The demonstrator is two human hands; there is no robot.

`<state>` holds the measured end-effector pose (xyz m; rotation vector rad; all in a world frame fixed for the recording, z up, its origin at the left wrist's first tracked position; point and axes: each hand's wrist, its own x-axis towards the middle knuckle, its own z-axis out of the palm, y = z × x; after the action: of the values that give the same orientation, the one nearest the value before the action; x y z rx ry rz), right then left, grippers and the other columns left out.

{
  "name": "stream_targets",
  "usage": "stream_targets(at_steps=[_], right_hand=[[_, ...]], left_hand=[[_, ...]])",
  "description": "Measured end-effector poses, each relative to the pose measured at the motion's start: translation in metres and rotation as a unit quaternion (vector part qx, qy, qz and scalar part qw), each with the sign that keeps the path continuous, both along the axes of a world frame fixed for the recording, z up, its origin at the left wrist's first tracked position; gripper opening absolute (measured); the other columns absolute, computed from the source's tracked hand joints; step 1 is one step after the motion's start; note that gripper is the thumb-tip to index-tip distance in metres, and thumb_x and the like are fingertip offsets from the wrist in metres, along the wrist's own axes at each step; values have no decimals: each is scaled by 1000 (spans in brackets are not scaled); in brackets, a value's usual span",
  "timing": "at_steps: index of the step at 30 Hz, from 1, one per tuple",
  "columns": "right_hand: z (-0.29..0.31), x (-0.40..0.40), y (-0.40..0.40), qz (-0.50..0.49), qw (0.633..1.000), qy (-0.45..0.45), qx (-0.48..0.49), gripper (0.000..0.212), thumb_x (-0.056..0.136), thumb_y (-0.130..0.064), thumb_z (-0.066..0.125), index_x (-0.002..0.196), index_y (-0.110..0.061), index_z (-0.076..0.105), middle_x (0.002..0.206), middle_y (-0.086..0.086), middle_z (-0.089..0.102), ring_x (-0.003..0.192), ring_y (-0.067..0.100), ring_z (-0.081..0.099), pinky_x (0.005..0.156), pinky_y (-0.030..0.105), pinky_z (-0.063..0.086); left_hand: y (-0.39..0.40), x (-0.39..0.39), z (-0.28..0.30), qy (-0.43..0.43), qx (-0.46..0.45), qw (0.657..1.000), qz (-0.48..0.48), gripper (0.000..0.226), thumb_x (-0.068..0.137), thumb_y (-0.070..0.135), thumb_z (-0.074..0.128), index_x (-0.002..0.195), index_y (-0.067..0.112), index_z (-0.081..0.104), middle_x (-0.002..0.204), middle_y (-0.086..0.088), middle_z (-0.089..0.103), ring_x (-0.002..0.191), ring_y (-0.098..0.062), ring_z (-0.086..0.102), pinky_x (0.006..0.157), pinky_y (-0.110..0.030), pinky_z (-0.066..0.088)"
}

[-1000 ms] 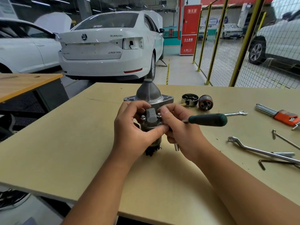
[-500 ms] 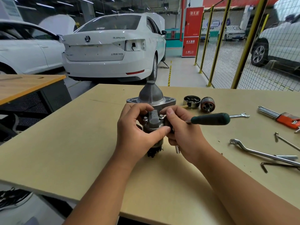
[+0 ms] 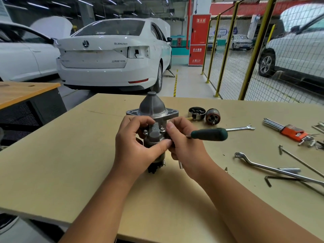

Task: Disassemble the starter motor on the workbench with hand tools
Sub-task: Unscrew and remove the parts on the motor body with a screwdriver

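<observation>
The grey starter motor (image 3: pixel 152 109) lies on the workbench (image 3: pixel 52 155) with its cone-shaped nose pointing away from me and a dark gear at its near end. My left hand (image 3: pixel 135 146) grips the motor body from the left, thumb across its near side. My right hand (image 3: pixel 185 144) grips it from the right, with the thumb near a terminal nut on top. A green-handled tool (image 3: pixel 209 134) sticks out to the right from behind my right hand; whether that hand holds it cannot be told.
A round brush-holder part (image 3: pixel 196 112) and an armature (image 3: pixel 212 116) lie behind the motor. To the right lie a small spanner (image 3: pixel 240 128), an orange hex-key set (image 3: pixel 291 131), a long offset wrench (image 3: pixel 273 168) and loose hex keys (image 3: pixel 284 180). Parked cars and a yellow mesh fence stand beyond.
Both hands keep the same grip on the motor; only my view has shifted slightly.
</observation>
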<state>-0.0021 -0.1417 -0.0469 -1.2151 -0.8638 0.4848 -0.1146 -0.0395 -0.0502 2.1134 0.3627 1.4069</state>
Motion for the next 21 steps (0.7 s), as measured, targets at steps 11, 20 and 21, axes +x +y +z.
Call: stream_targets(at_steps=[11,20,21], right_hand=[[0,0,-3,21,1000,-9,-1,18,103,-25,59,87,-19,61,67,-7,56,52,2,46,45,18,35],[2,2,-6,28,999,-34,-6,15,101,-19,64,90,-10,59,65,-9,56,51,-1,48,46,15,37],[3,2,-5,25,999,-39,-6,15,101,-17,63,88,-10,59,63,-10,56,50,-2,48,46,12,37]], left_hand=[[1,1,-1,2,3,1000,-8,53,62,41,89,104,17,69,101,2,57,91,-6,60,74,-11,47],[2,2,-2,-4,5,1000,-5,52,61,37,89,105,22,66,101,2,58,92,-6,60,74,-12,48],[2,2,-2,-4,4,1000,-4,53,60,36,90,106,21,66,101,2,58,91,-6,60,75,-11,48]])
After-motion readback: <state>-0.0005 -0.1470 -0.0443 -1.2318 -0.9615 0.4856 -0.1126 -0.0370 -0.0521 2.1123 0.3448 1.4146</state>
